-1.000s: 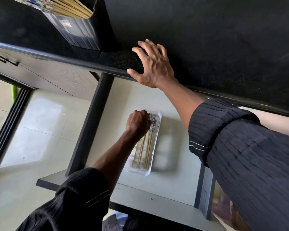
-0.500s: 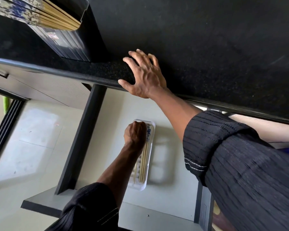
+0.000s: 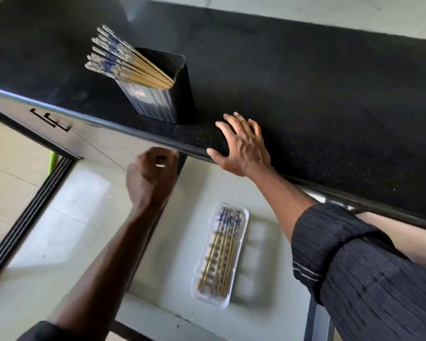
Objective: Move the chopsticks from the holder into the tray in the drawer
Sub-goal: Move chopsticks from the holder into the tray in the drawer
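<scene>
A black square holder [image 3: 161, 99] stands on the black counter near its front edge, with several blue-and-white-topped bamboo chopsticks [image 3: 123, 62] leaning out to the left. In the open drawer [image 3: 158, 274] below lies a white tray [image 3: 241, 232] holding several more chopsticks [image 3: 223, 252]. My left hand [image 3: 149, 178] hovers above the drawer's left side, just under the counter edge, fingers loosely curled with nothing in them. Resting flat on the counter edge, my right hand [image 3: 242, 146] has its fingers spread, right of the holder.
The black counter [image 3: 317, 99] spans the upper view, with a pale wall behind it. A closed grey cabinet front [image 3: 89, 134] with a recessed handle sits left of the drawer. Light floor tiles [image 3: 15, 173] and a dark door track lie at the left.
My left hand has let go of chopsticks in the tray and risen up and left toward the counter edge. The view has tilted up, showing the holder fully. My right hand stays put.
</scene>
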